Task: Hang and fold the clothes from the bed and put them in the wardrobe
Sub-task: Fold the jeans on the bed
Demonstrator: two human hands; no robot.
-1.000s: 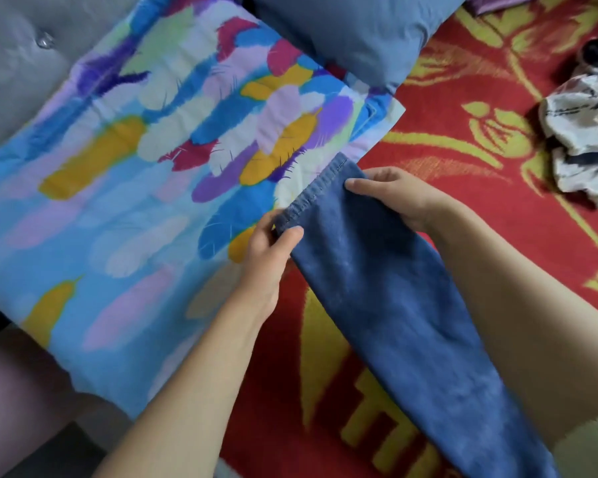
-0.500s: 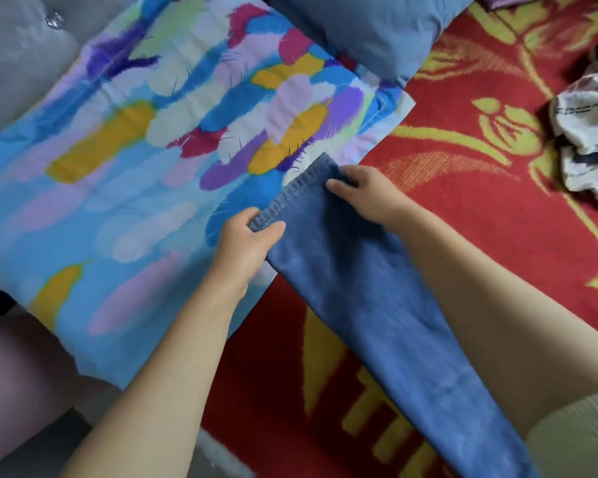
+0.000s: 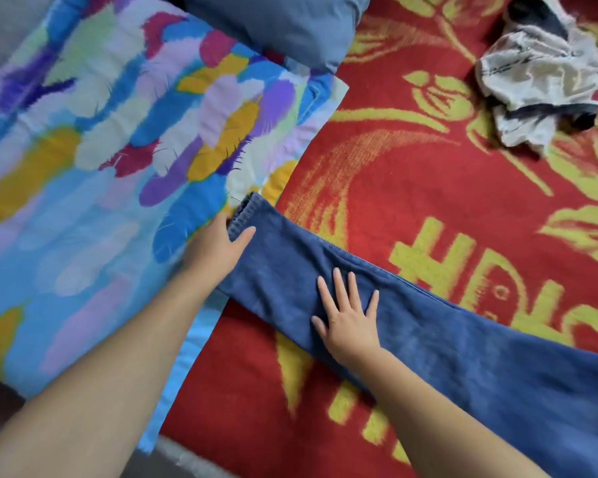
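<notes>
A pair of blue jeans (image 3: 463,339) lies stretched across the red and yellow bedspread (image 3: 411,188), its leg hem pointing up-left. My left hand (image 3: 218,246) pinches the hem end, thumb on top of the denim. Lower on the leg, my right hand (image 3: 349,315) lies flat on the denim with fingers spread and straight. A crumpled white and black garment (image 3: 542,74) sits on the bedspread at the far right.
A colourful feather-print pillow (image 3: 101,167) lies to the left, partly under the jeans hem. A blue-grey pillow (image 3: 290,25) rests at the top. A grey padded headboard (image 3: 0,25) shows at the top left corner.
My right hand let go of the hem and moved down the leg, now flat on the denim. The jeans leg now lies lower and flatter on the bedspread.
</notes>
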